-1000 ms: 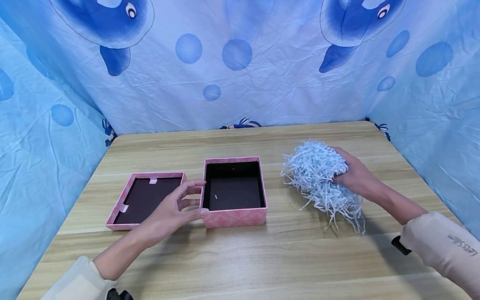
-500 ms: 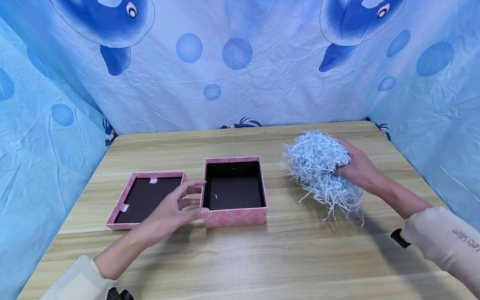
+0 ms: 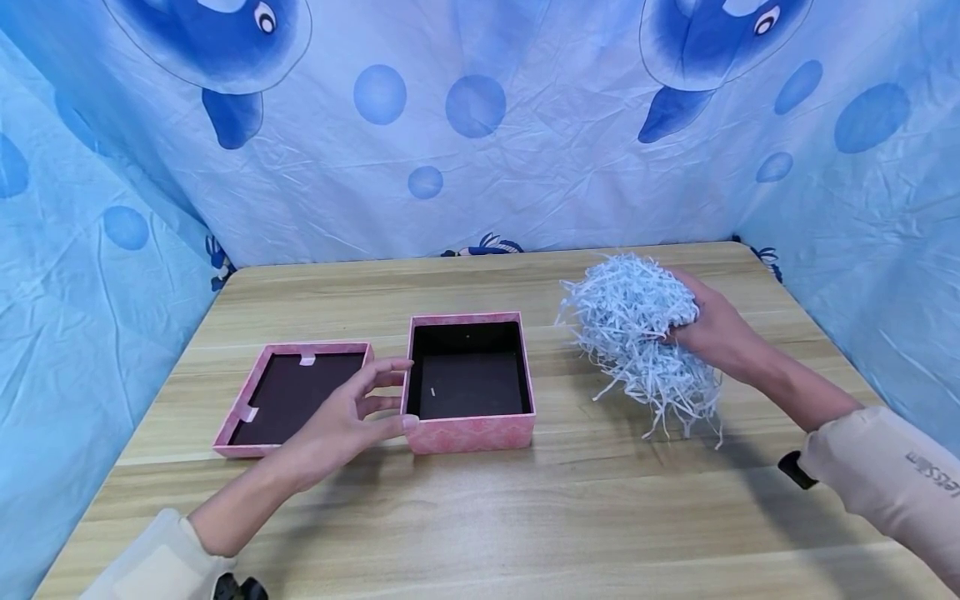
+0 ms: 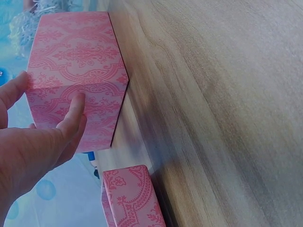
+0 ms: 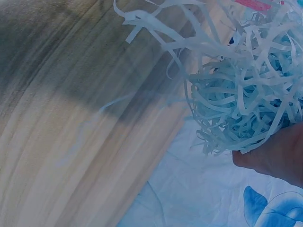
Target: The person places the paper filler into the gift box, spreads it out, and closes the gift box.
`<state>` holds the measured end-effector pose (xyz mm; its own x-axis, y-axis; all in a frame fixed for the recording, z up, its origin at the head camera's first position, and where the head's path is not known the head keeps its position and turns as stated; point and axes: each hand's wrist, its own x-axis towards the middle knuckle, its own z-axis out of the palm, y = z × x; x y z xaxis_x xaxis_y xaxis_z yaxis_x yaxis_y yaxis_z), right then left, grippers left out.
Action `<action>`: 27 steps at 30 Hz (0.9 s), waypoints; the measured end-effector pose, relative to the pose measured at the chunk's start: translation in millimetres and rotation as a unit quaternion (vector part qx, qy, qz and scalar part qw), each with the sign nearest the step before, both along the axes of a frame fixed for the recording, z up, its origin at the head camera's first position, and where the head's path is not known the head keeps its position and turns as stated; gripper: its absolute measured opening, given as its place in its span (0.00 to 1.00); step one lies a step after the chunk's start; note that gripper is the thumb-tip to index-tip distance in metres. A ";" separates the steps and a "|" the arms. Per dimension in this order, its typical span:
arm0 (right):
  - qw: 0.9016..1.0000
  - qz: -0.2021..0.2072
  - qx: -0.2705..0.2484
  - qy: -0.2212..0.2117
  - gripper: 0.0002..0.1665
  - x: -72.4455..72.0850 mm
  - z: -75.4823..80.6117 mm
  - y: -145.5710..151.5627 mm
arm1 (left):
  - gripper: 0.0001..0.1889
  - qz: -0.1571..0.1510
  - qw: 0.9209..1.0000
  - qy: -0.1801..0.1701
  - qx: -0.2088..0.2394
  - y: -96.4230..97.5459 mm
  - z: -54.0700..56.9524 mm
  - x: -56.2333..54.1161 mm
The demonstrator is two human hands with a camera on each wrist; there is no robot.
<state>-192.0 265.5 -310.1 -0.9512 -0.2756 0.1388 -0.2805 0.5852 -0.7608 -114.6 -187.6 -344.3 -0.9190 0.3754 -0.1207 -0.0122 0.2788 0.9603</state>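
Observation:
Light blue shredded paper hangs in a loose clump from my right hand, which grips it above the right part of the table. Strands trail below it, and the paper hides my fingertips. In the right wrist view, part of the hand shows at the edge of the shredded paper. A pink patterned box stands uncovered at mid-table, its dark inside holding one tiny white scrap. My left hand touches its left side, thumb by the front corner; the left wrist view shows extended fingers against the box.
A pink lid lies inside up on the table, left of the box and partly behind my left hand. Blue curtains with a dolphin print enclose the wooden table at the back and sides.
My right hand has lifted the shredded paper higher and slightly away from me. The left hand, the box and the lid stay where they were.

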 end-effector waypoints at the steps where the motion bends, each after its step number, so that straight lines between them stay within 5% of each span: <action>1: 1.000 0.001 -0.001 0.000 0.50 -0.3 0.7 -0.2 | 0.36 0.000 1.000 0.000 0.001 0.0 0.1 -0.1; 27: 0.999 0.017 -0.027 -0.009 0.50 -9.0 26.8 -38.8 | 0.36 -0.002 1.000 0.001 0.003 -2.0 1.3 -1.6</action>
<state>-201.1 226.6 -283.3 -0.9441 -0.2999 0.1369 -0.2851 0.5343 -0.7958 -116.2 -189.5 -342.9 -0.9175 0.3803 -0.1162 -0.0088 0.2727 0.9621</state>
